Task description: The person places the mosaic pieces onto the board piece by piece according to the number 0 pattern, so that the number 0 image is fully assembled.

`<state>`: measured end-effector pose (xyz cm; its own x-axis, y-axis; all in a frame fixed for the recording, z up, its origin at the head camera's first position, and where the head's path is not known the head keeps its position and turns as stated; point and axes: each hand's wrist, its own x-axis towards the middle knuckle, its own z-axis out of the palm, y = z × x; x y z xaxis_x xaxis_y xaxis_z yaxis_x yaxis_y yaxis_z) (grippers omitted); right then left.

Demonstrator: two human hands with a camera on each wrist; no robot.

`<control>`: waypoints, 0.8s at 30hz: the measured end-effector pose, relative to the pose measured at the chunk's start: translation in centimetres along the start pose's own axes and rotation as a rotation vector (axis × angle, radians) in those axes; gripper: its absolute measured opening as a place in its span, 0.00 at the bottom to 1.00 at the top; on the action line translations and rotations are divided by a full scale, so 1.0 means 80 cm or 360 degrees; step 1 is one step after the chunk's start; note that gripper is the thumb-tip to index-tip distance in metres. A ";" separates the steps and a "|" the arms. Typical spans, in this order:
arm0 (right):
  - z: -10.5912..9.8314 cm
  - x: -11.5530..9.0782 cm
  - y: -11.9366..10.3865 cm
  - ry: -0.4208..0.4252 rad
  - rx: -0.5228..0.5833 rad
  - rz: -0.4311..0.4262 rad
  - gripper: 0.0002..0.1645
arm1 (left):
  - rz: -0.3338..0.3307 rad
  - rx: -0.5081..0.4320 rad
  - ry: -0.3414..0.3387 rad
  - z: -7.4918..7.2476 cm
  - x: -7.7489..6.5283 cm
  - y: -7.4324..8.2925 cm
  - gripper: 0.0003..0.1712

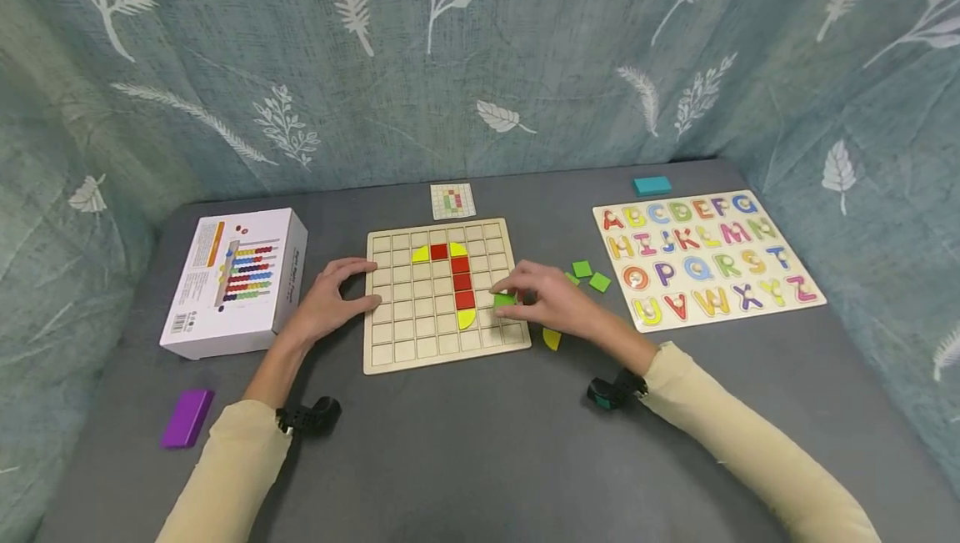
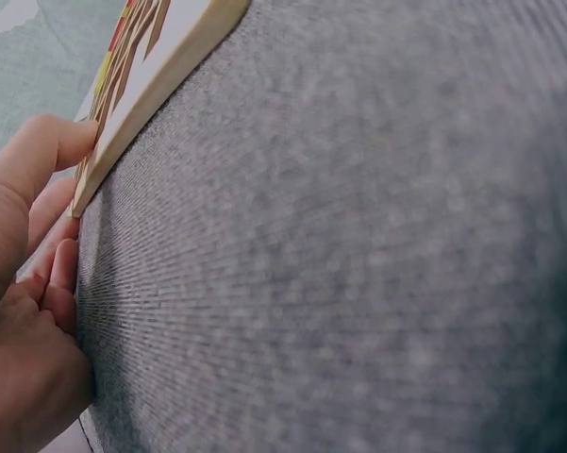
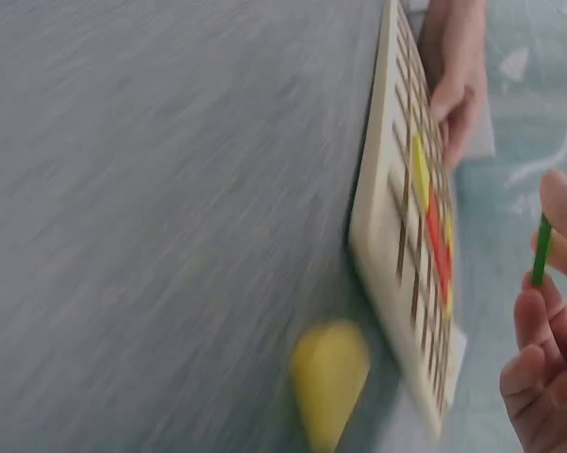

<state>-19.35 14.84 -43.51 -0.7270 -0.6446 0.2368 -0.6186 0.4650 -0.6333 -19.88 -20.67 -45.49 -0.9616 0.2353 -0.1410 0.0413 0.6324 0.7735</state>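
A square wooden grid board (image 1: 390,355) lies on the table, holding red squares (image 1: 462,281) in a column with one more red square (image 1: 438,252) at the top. Yellow quarter-round tiles (image 1: 467,319) sit beside the reds. My left hand (image 1: 330,299) rests at the board's left edge, thumb and fingertips touching the rim, as the left wrist view also shows. Over the board's right side, my right hand (image 1: 553,299) pinches a green square tile (image 1: 504,300). That tile (image 3: 542,250) appears edge-on between thumb and fingers in the right wrist view.
Several green tiles (image 1: 599,282) and a yellow tile (image 1: 552,339) lie right of the board. Behind stands a small pattern card (image 1: 452,201). An alphabet puzzle (image 1: 705,255) and teal block (image 1: 652,185) are right; a white box (image 1: 232,280) and purple block (image 1: 187,419) are left.
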 end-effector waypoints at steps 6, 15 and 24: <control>0.026 0.037 -0.019 -0.0169 -0.0091 -0.0078 0.19 | -0.0022 0.0008 -0.0027 -0.002 0.000 0.002 0.35; 0.047 0.065 -0.034 -0.0347 -0.0303 -0.0073 0.18 | -0.0018 0.0014 -0.0008 -0.001 0.006 0.006 0.34; 0.057 0.060 -0.041 -0.0399 -0.0366 -0.0036 0.16 | -0.0029 0.0006 0.0006 -0.001 0.001 0.001 0.34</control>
<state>-19.48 7.43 -43.69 -0.6341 -0.7721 0.0419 -0.7054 0.5554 -0.4404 -20.01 -20.66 -45.40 -0.9632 0.2212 -0.1528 0.0250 0.6395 0.7684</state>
